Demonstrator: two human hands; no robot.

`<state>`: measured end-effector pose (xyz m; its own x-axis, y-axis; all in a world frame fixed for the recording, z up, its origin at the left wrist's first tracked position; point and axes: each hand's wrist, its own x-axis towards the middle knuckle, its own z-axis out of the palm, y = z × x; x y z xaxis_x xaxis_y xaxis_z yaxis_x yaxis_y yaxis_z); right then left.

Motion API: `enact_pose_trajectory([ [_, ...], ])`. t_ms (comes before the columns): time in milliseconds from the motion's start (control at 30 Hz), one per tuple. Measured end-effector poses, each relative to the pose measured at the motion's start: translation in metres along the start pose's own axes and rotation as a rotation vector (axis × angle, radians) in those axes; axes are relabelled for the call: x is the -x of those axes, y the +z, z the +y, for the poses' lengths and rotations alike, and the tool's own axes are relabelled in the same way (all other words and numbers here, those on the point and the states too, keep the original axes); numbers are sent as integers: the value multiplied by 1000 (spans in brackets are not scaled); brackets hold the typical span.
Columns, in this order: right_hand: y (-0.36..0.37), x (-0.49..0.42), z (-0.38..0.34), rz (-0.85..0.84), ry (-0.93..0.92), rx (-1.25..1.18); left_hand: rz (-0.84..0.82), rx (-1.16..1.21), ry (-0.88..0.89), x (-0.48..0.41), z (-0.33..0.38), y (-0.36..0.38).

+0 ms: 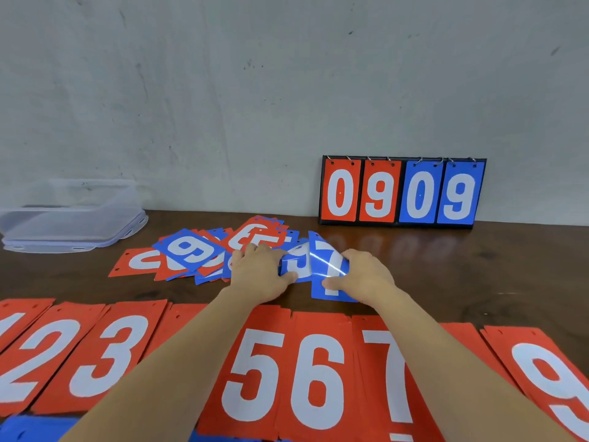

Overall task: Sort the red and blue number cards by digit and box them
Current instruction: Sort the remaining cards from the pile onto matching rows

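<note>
We observe both hands working at the right edge of the loose pile of red and blue number cards, which lies on the dark wooden desk about midway back. The right hand grips the blue 7 card: its thumb presses on the card's face, its fingers curl behind the far edge, and the card is bowed upward, with its lower end touching the desk. The left hand rests on the pile with its fingers curled. Its thumb pins the lower edge of a second blue card, just beside and partly under the 7; we cannot read that digit fully. A blue 9 card lies face up on top of the pile's left part. Nearer the person, a red row of sorted stacks runs across the desk, showing 2, 3, 5, 6, 7 and 9; the forearms cover the stacks between. Blue cards show at the lower left edge. A clear box sits at the far left against the wall. A scoreboard stand reading 0909 stands upright at the far right, well apart from the pile.
</note>
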<state>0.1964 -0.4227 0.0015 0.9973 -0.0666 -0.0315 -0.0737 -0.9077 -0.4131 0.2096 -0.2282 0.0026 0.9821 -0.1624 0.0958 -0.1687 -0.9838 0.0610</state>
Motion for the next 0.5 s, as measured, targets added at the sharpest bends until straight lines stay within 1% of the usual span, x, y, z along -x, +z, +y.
enact_pose_trajectory([
  [67, -1, 2, 1, 26, 44, -101, 47, 103, -26, 2, 5, 0],
  [133, -2, 4, 4, 80, 91, -265, 107, 246, -75, 3, 8, 2],
  [167, -3, 4, 6, 109, 120, -379, 142, 353, -105, 2, 8, 4],
  [233, -6, 6, 9, 161, 175, -593, 212, 640, -173, 1, 7, 6],
  [300, -12, 8, 10, 199, 211, -727, 240, 871, -236, 3, 4, 2],
  [400, -23, 14, 7, 221, 241, -919, 242, 998, -295, 7, -3, -6],
  [500, -30, 23, 2, 217, 276, -1021, 251, 1077, -309, 14, -5, -14],
])
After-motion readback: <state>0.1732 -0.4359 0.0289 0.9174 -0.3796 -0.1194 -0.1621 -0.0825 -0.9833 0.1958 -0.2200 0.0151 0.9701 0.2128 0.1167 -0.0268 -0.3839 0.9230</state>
